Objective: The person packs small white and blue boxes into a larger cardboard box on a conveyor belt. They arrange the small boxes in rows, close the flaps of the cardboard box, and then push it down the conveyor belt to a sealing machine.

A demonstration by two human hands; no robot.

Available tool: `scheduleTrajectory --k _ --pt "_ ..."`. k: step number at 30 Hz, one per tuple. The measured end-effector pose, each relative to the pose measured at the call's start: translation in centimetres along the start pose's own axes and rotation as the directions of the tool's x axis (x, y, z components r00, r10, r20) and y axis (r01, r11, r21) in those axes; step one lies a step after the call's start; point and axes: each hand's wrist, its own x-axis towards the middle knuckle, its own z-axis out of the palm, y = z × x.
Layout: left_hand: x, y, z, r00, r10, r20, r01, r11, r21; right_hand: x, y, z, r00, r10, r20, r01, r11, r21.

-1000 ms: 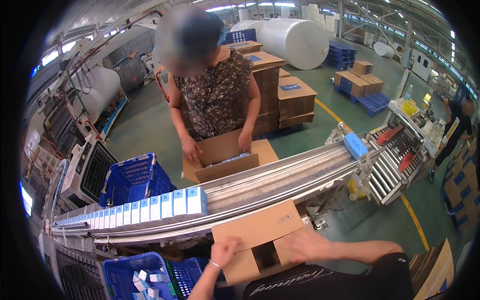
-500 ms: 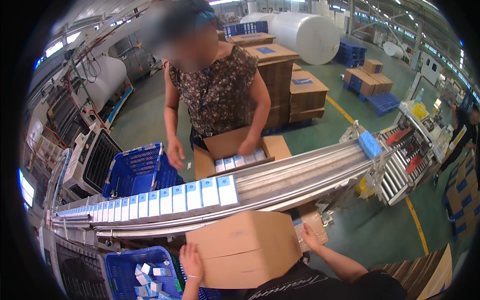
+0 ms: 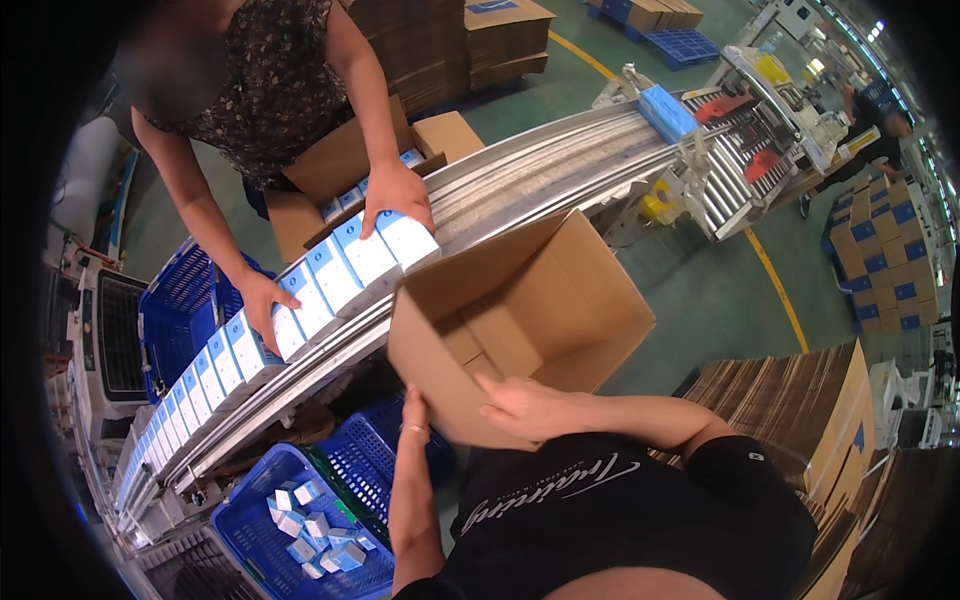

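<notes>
An open cardboard box (image 3: 590, 300) with bare inside walls is tilted in front of me, its mouth facing up and away and its bottom flaps showing inside. My left hand (image 3: 415, 414) presses against its outer left side, low down. Over the near wall's edge, my right hand (image 3: 518, 405) grips the box with its fingers. Just beyond the box runs a conveyor (image 3: 540, 195) carrying a row of blue-and-white cartons (image 3: 232, 350). A person across from me has one hand (image 3: 398, 197) on the row's front end and the other hand (image 3: 268, 300) further back along it.
Behind the conveyor stands another open box (image 3: 292, 222) with cartons inside, beside a blue crate (image 3: 165, 318). A second blue crate (image 3: 243, 500) at lower left holds loose cartons. Flattened cardboard (image 3: 775, 405) is stacked at my right. A blue pack (image 3: 667, 113) lies at the conveyor's far end.
The box has turned so its open mouth now faces up. My right hand moved from its right side to the near wall. The co-worker's hands came down onto the carton row.
</notes>
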Motion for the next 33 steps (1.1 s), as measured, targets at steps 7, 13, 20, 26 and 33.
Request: scheduleTrajectory --k 7,13,20,26,33 --pt "-6.5 8.9 12.3 0.892 0.451 0.036 -0.366 0.672 0.644 3.5 6.8 1.8 0.984 -0.039 0.175 0.048 0.998 -0.046" --pt "-7.3 9.1 13.0 0.871 0.490 -0.036 -0.305 0.597 0.742 -1.6 11.8 -10.9 0.707 -0.520 -0.479 -0.023 0.660 -0.750" --pt "-6.5 6.0 2.9 0.964 0.218 -0.154 -0.200 0.972 0.125 -5.1 26.1 -16.8 0.826 0.111 -0.553 -0.009 0.983 0.184" --pt "-3.2 6.6 9.2 0.592 0.723 -0.357 0.255 0.252 0.933 -2.6 36.2 -16.3 0.709 0.074 -0.702 -0.158 0.986 -0.055" --pt "1.6 7.7 13.1 0.874 0.284 -0.394 0.125 0.652 0.748 1.7 33.0 -12.1 0.662 0.039 -0.749 -0.343 0.904 -0.256"
